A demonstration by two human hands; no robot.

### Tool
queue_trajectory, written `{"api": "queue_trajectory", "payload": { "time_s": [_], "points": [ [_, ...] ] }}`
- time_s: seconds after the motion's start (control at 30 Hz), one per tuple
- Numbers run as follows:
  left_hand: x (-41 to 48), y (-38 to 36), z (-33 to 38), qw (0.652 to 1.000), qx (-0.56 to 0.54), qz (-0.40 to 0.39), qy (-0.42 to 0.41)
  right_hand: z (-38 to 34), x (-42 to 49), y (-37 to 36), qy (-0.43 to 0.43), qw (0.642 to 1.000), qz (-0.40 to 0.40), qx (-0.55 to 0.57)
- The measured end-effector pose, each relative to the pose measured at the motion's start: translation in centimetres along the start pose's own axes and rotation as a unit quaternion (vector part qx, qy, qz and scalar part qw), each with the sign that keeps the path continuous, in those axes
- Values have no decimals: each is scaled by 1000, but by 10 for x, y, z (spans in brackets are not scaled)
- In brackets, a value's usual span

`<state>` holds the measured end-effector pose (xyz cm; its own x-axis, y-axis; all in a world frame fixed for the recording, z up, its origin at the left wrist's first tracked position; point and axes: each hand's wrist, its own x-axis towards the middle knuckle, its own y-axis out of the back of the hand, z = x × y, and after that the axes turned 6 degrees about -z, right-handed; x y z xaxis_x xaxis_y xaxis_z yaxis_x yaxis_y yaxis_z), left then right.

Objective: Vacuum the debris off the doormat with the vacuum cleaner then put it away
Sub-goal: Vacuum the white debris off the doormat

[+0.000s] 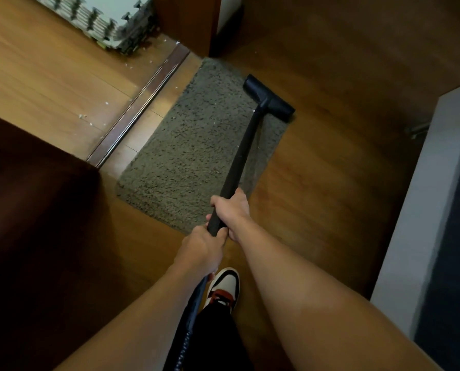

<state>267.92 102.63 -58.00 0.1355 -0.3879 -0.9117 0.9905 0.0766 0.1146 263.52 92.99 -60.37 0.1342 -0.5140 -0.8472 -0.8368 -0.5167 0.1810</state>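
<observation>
A shaggy grey-brown doormat [196, 145] lies on the wooden floor beside a door threshold. The black vacuum wand [240, 159] slants across it, and its flat black nozzle head [269, 99] rests on the mat's far right corner. My right hand [232, 210] grips the wand near its lower end. Just below it, my left hand [203, 249] holds the same tube where the ribbed hose [186, 341] begins. Small pale specks dot the mat near the wand.
White debris bits [83, 116] lie on the floor left of the dark threshold strip [140, 103]. Stacked foam puzzle mats [111, 20] sit at the top left. A dark door [31, 196] stands at left, a white wall edge [421, 196] at right. My shoe [224, 286] stands below the hands.
</observation>
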Motion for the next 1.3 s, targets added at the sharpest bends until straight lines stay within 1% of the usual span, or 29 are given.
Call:
{"api": "queue_trajectory", "payload": {
  "time_s": [0.17, 0.37, 0.53, 0.67, 0.9, 1.3],
  "points": [
    [-24, 5, -33, 1000, 9, -12, 6, 22, -29, -16, -9, 1000, -3, -7],
    [-61, 19, -83, 999, -2, -27, 26, 60, -65, -54, -16, 1000, -10, -14],
    [-96, 29, -122, 999, -3, -12, 31, 86, -95, -83, -28, 999, -27, 4],
    [-107, 33, -135, 999, 9, -8, 32, 97, -104, -95, -23, 999, -40, 4],
    [-94, 30, -113, 999, 18, -8, 34, 82, -91, -81, -15, 999, -28, 5],
    [-57, 26, -23, 1000, 0, -3, 22, 12, -47, -31, 0, 1000, -19, 0]
  ]
}}
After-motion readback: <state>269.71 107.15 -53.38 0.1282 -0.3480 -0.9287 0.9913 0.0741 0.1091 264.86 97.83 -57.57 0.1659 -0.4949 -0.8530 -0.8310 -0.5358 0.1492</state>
